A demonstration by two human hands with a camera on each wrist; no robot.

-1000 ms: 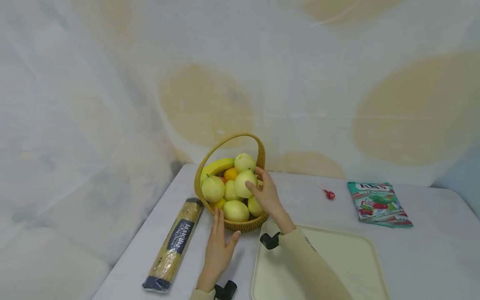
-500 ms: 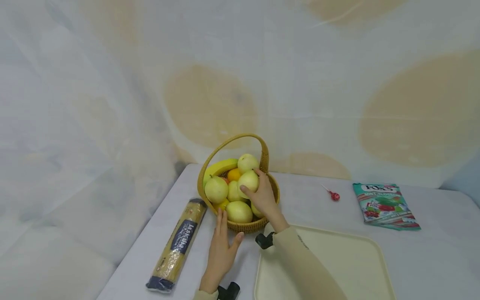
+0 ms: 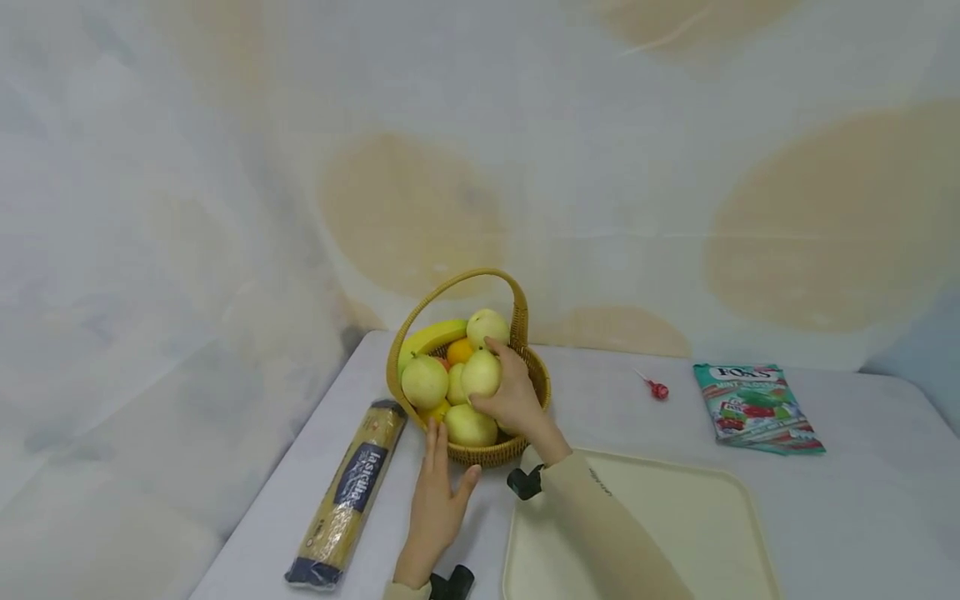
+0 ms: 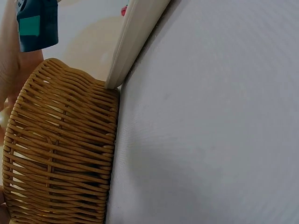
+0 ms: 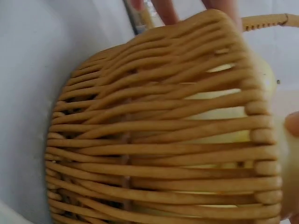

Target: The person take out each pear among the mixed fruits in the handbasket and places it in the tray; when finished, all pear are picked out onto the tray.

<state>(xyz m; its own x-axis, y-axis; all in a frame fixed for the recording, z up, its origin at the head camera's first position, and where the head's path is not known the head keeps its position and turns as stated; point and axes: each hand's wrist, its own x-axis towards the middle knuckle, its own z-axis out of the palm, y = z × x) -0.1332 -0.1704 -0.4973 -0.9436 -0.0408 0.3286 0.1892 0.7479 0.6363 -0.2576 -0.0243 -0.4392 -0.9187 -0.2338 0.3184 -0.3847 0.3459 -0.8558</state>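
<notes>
A wicker basket (image 3: 491, 455) with an arched handle holds a banana (image 3: 431, 336), an orange (image 3: 460, 350) and several round, pale green pears. My right hand (image 3: 519, 402) grips one pear (image 3: 480, 373) near the middle of the heap, thumb in front and fingers behind. Another pear (image 3: 487, 328) sits just behind it. At the front left of the basket, my left hand (image 3: 437, 504) rests its straight fingertips on the rim. The woven wall (image 4: 60, 144) fills the left side of the left wrist view. In the right wrist view, the wall (image 5: 163, 135) covers most of the fruit.
A pack of spaghetti (image 3: 351, 492) lies left of the basket. The cream tray (image 3: 675, 500) is at front right, beneath the right forearm, its corner by the basket. Further right lie a red lollipop (image 3: 658, 390) and a green candy bag (image 3: 757, 408). A patterned cloth hangs behind.
My right hand has moved a little left and down with the pear, across the basket. The left hand has stayed at the rim. The head view has swayed slightly.
</notes>
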